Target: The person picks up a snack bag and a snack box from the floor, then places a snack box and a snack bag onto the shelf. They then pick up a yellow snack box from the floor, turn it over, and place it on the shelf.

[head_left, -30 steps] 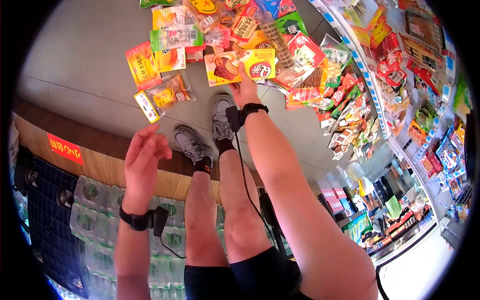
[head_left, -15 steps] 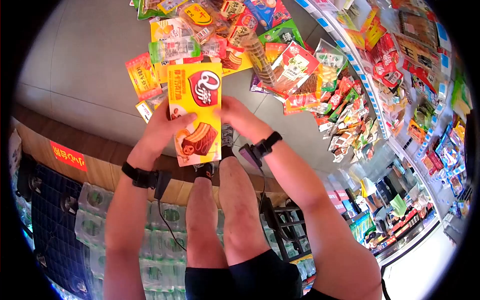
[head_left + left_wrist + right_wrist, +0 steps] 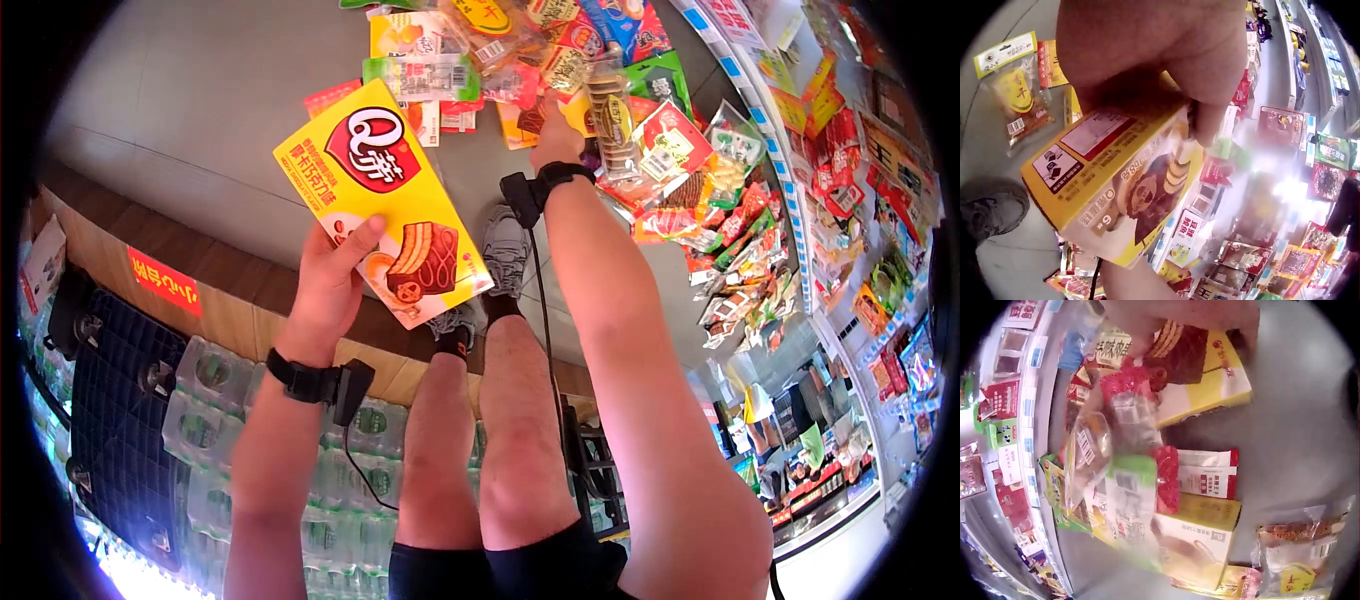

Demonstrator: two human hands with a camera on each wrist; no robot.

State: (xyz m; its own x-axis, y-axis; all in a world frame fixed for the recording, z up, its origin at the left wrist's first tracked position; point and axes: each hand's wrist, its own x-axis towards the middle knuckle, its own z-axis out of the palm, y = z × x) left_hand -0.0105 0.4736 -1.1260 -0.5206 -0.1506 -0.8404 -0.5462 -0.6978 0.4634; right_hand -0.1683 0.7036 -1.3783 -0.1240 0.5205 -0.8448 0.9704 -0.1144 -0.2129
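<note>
My left hand (image 3: 335,285) holds a yellow snack cake box (image 3: 405,200) by its lower left side, thumb across the printed front. The left wrist view shows its end panel and the cake picture, with the palm above. My right hand (image 3: 560,140) reaches down to a second yellow snack cake box (image 3: 1225,378) among the floor packets. In the right wrist view its fingers straddle that box from above, covering part of it. Beside the right hand lie a clear pack of round biscuits (image 3: 612,115) and a green-and-clear packet (image 3: 425,77).
A pile of snack packets (image 3: 735,225) spreads over the grey floor (image 3: 220,90) toward a curved store shelf (image 3: 790,150) on the right. My shoes (image 3: 507,245) stand close to the pile. Wrapped bottle packs (image 3: 215,430) and a dark quilted panel (image 3: 125,390) are at the lower left.
The right hand brought the first snack cake box up to the left hand, which took it. The right hand then let go and moved back to the pile, at the second box.
</note>
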